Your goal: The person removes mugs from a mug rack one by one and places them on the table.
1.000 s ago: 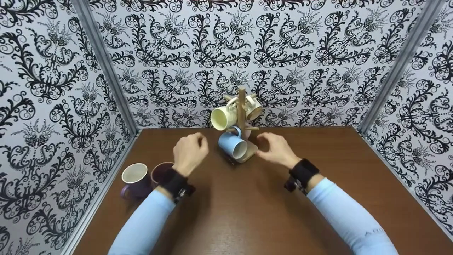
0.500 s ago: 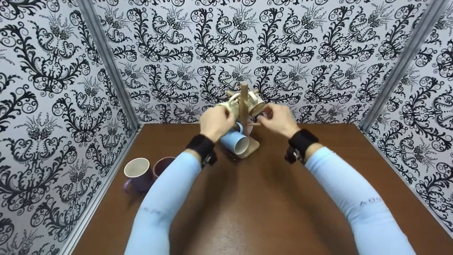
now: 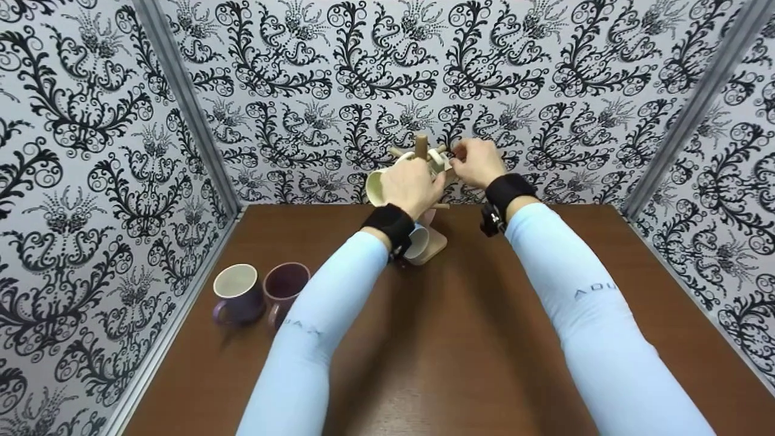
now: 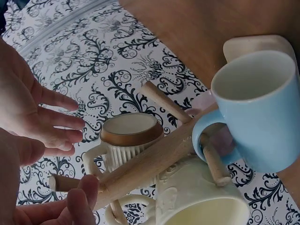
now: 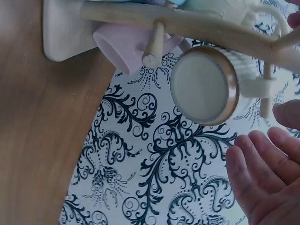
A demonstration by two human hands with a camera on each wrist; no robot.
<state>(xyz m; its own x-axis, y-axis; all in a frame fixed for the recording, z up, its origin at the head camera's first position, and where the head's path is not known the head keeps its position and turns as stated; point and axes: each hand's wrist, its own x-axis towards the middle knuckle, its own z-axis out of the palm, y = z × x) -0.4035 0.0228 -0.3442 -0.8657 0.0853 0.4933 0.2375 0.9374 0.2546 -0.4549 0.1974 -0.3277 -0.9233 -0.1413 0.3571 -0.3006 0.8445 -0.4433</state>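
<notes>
A wooden mug tree (image 3: 421, 145) holds several mugs on its pegs. My left hand (image 3: 412, 186) is in front of it, over the cream mug (image 3: 374, 186); in the left wrist view its loosely bent fingertips (image 4: 88, 188) overlap the top of the post and an upper peg. To the right, my right hand (image 3: 478, 162) reaches beside the white ribbed mug with a brown rim (image 5: 201, 86), its fingers spread in the right wrist view, apart from the mug's handle. A light blue mug (image 4: 258, 112) hangs lower by its handle, with a pink mug (image 5: 123, 46) behind the post.
On the brown table (image 3: 412, 363), a purple mug (image 3: 239, 293) and a dark red mug (image 3: 287, 281) stand upright at left, the latter partly behind my left sleeve. Patterned walls (image 3: 387, 72) enclose the back and sides.
Both hands have risen toward the top of the mug tree, the left moving right across it, the right moving up beside the white mug. The mugs stay in place.
</notes>
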